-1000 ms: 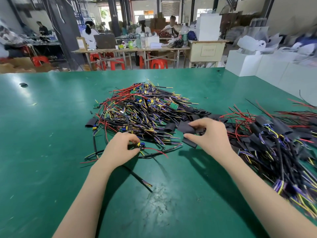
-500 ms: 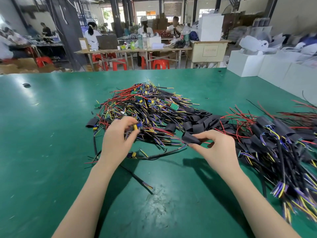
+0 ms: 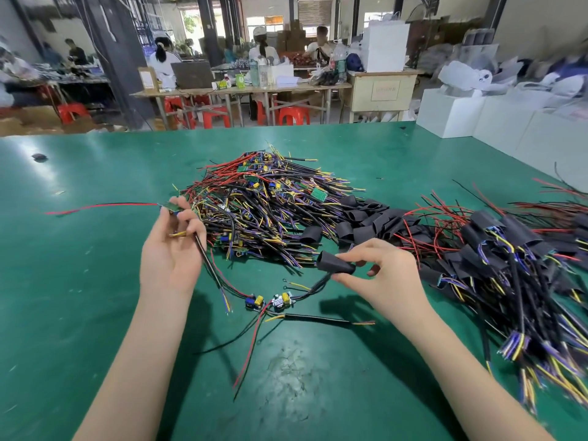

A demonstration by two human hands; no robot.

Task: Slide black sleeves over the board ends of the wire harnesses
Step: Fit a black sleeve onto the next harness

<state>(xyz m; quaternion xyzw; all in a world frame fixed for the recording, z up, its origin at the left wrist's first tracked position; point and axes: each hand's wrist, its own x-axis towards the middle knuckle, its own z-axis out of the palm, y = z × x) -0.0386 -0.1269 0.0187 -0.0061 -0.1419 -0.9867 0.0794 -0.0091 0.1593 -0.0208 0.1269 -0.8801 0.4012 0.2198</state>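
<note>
My left hand (image 3: 170,249) is raised palm-up and pinches the small green board end (image 3: 171,206) of a wire harness, with a red wire trailing left and a black cable hanging down past my palm. My right hand (image 3: 380,278) pinches a black sleeve (image 3: 334,265) between thumb and fingers, and dark wires run out of its lower end. Below, between my hands, two more small boards (image 3: 269,302) lie on the green table (image 3: 79,281). Behind them sits the pile of bare harnesses (image 3: 264,205), with loose black sleeves (image 3: 362,222) to its right.
A heap of sleeved harnesses (image 3: 515,265) covers the right side of the table. White boxes (image 3: 471,113) stand beyond the table's far right edge. People sit at benches with red stools far behind. A small dark object (image 3: 39,156) lies at the far left.
My left hand has lifted a harness out of the pile and turned palm-up, pulling a red wire out to the left. My right hand has carried the sleeve toward me.
</note>
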